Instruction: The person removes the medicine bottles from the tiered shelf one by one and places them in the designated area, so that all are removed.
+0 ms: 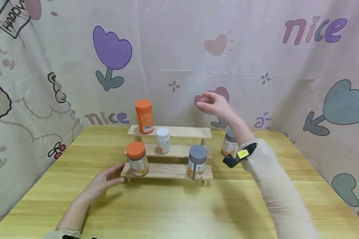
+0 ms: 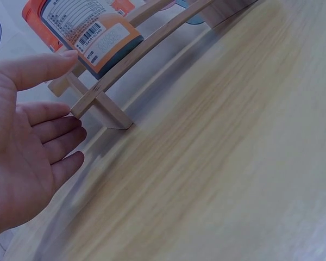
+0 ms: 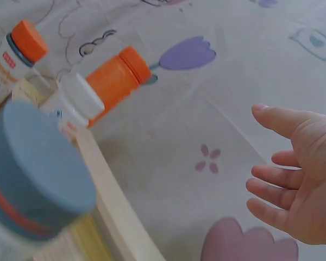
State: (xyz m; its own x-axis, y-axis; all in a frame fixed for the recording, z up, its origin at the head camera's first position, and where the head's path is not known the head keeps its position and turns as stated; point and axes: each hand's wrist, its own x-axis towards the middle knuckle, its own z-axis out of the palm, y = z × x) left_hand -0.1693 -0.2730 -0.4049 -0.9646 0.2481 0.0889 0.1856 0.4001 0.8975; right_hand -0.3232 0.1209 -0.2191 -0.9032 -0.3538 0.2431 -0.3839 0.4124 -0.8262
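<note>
A three-step wooden rack (image 1: 167,171) stands on the table. My left hand (image 1: 103,181) is at the left end of its lowest step, fingertips right at the wood in the left wrist view. Beside that hand, a jar with an orange lid (image 1: 138,162) sits on the lowest step; a grey-lidded jar (image 1: 196,164) stands at the step's right end. The middle step carries a small white bottle (image 1: 163,142), the top step an orange bottle (image 1: 145,119) at its left. Raised above the rack's right end, my right hand (image 1: 216,105) holds nothing, its fingers loosely extended.
Another grey-lidded bottle (image 1: 228,143) stands on the table right of the rack, partly behind my right forearm. A printed cloth (image 1: 173,53) hangs behind and along both sides of the wooden table (image 1: 167,212). My right wrist wears a black strap (image 1: 233,161).
</note>
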